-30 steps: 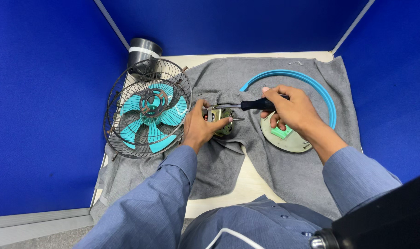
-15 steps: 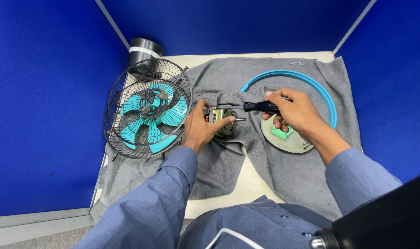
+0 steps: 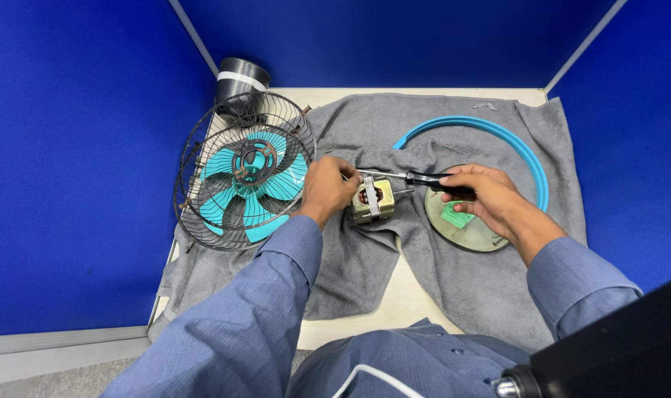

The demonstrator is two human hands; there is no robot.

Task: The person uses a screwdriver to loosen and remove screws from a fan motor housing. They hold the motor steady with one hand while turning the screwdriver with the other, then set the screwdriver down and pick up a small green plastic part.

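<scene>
Two bare hands worked at the middle of the frame in the head view, both in blue-grey sleeves. The left hand (image 3: pixel 328 190) was curled around the left side of a small brass-coloured electric motor with a copper winding (image 3: pixel 372 199), its fingers closed on the motor's upper edge. The right hand (image 3: pixel 486 197) was clenched around the black handle of a slim metal-shafted screwdriver (image 3: pixel 409 177), which lay nearly level, its tip reaching the top of the motor beside the left fingers.

That motor sat on a rumpled grey cloth towel (image 3: pixel 453 280) spread over a pale wooden tabletop (image 3: pixel 402 302), just left of centre. Under the right hand, touching the towel, lay a round greyish disc plate (image 3: pixel 461 228) carrying a small green circuit board (image 3: pixel 455 217). A curved light-blue plastic ring segment (image 3: pixel 497 136) arched over the disc in the upper right of the frame. At the left of the frame stood a dark wire fan cage with teal blades (image 3: pixel 243 173), tilted toward the camera, and behind it in the upper left a dark cylindrical housing with a white band (image 3: pixel 240 82). Blue partition walls (image 3: pixel 78 162) enclosed the table on three sides.
</scene>
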